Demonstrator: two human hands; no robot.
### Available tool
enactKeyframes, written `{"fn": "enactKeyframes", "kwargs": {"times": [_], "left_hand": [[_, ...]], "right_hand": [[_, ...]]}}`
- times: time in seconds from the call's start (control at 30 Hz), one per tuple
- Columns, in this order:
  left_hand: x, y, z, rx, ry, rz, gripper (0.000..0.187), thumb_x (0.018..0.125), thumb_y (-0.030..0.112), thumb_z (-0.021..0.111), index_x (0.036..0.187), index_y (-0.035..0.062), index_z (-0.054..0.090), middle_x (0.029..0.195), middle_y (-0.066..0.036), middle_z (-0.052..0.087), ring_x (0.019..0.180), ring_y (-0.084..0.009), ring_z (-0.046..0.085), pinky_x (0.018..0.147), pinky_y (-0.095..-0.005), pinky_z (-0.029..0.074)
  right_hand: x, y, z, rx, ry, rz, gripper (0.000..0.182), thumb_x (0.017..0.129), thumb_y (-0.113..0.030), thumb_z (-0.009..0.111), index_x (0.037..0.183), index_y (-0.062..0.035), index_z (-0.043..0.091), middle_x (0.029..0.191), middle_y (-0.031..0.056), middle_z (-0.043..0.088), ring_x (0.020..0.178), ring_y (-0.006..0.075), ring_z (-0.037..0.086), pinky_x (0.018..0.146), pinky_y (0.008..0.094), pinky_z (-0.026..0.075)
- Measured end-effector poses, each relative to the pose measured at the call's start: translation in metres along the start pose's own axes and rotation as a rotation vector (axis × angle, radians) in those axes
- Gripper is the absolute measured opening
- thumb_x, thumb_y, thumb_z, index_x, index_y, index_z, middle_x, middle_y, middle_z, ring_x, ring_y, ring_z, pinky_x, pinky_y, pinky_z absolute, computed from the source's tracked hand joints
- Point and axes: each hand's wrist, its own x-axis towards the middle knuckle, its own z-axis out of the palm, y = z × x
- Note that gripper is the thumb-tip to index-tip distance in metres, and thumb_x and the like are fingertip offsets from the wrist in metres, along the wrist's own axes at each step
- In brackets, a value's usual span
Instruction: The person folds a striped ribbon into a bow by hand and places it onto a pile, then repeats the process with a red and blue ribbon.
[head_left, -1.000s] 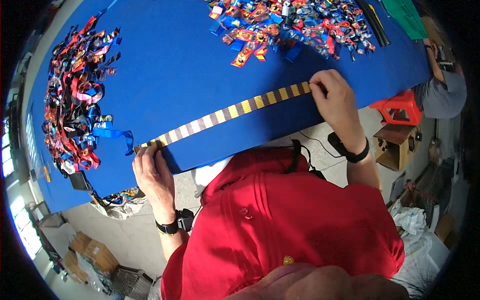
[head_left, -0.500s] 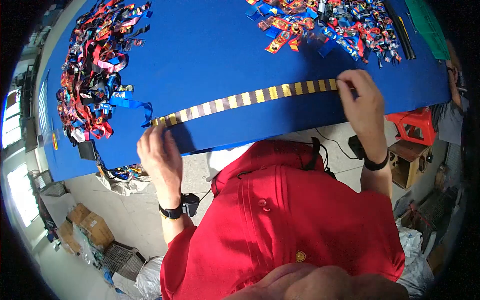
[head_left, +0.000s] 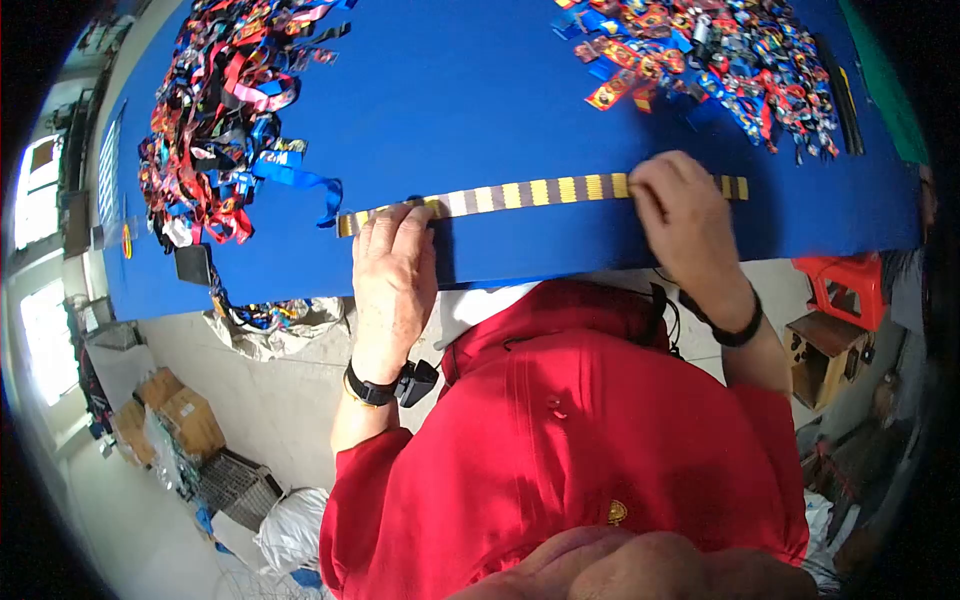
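A long, narrow yellow-and-brown striped strip (head_left: 510, 195) lies nearly straight along the near side of a blue-covered table (head_left: 470, 100). Close to its left end rests my left hand (head_left: 392, 265), fingers stretched over the strip and side by side, pressing it on the table. Towards the other end, my right hand (head_left: 685, 212) is closed, with thumb and fingertips together at the strip's edge. A short length of strip shows beyond the right hand. The right fingertips are partly hidden by the hand itself.
Left on the table is a heap of mixed lanyards and ribbons (head_left: 215, 130), with a blue ribbon (head_left: 300, 177) reaching towards the strip. Another heap of colourful printed pieces (head_left: 740, 70) lies at the far right. A red stool (head_left: 845, 290) stands beyond the table's right edge.
My left hand has moved inward from the strip's left end and now lies over it. My right hand has slid left from the right end. The view has shifted slightly.
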Motion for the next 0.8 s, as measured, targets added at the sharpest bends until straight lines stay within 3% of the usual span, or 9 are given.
{"fn": "enactKeyframes", "kwargs": {"times": [0.3, 0.43, 0.67, 0.8], "left_hand": [[-0.018, -0.033, -0.013, 0.067, 0.088, -0.184, 0.026, 0.09, 0.0, 0.061, 0.116, 0.0043, 0.066, 0.114, -0.017, 0.066, 0.108, -0.0353, 0.063, 0.092, -0.0424, 0.051], [-0.026, -0.046, -0.014, 0.053, 0.118, -0.219, 0.025, 0.09, 0.001, 0.061, 0.115, 0.0039, 0.067, 0.114, -0.016, 0.067, 0.107, -0.0349, 0.064, 0.093, -0.0421, 0.051], [-0.021, -0.04, -0.018, 0.136, 0.174, -0.122, 0.018, 0.089, 0.004, 0.065, 0.107, 0.0035, 0.067, 0.109, -0.014, 0.067, 0.1, -0.0323, 0.063, 0.088, -0.0425, 0.047], [-0.01, -0.025, -0.011, 0.085, 0.153, 0.025, 0.019, 0.084, 0.004, 0.067, 0.102, 0.0049, 0.065, 0.104, -0.012, 0.065, 0.097, -0.0306, 0.06, 0.084, -0.0423, 0.045]], "right_hand": [[-0.025, 0.048, -0.038, -0.114, 0.015, 0.245, 0.007, 0.09, -0.005, 0.062, 0.097, -0.0049, 0.061, 0.094, 0.0138, 0.062, 0.088, 0.0348, 0.063, 0.076, 0.0418, 0.05], [-0.029, 0.054, -0.049, -0.098, -0.014, 0.34, 0.006, 0.094, -0.007, 0.061, 0.099, -0.0035, 0.062, 0.093, 0.0138, 0.061, 0.082, 0.0306, 0.063, 0.074, 0.0387, 0.05], [-0.016, 0.028, -0.049, -0.092, 0.009, 0.26, 0.008, 0.091, -0.009, 0.065, 0.097, -0.0044, 0.063, 0.089, 0.0133, 0.06, 0.08, 0.0298, 0.064, 0.072, 0.0382, 0.05], [0.005, -0.002, -0.025, 0.054, -0.021, 0.046, 0.007, 0.088, -0.007, 0.066, 0.095, -0.0055, 0.062, 0.09, 0.0134, 0.061, 0.084, 0.0329, 0.063, 0.074, 0.0415, 0.051]]}}
